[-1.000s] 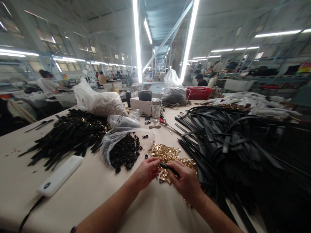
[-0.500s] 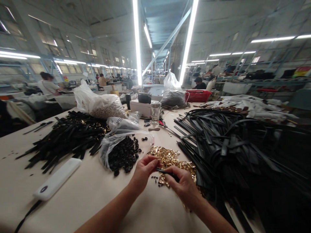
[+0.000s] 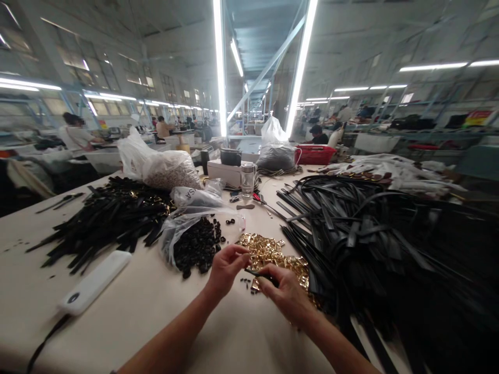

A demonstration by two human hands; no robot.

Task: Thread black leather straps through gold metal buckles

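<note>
Over the front middle of the table, my right hand (image 3: 287,292) is closed round a black strap (image 3: 254,272), its narrow end sticking out to the left. Just left of that end, my left hand (image 3: 228,269) has thumb and fingers pinched together; what is between them, if anything, I cannot make out. Behind and under the hands spreads a heap of gold metal buckles (image 3: 268,248). A few tiny black bits (image 3: 245,283) lie on the tabletop by the strap. Left of my left hand, small black loops (image 3: 198,246) spill from a clear plastic bag (image 3: 168,244).
Long black straps (image 3: 335,223) cover the right side. Finished-looking black straps (image 3: 113,218) are piled at left, near a white power strip (image 3: 95,283). A glass bottle (image 3: 247,182), a filled plastic bag (image 3: 171,169) and a red basket (image 3: 315,154) stand farther back. People work beyond.
My left hand has drawn slightly left, away from the strap's end. My right hand, still on the strap, has shifted a little left. The view has moved slightly.
</note>
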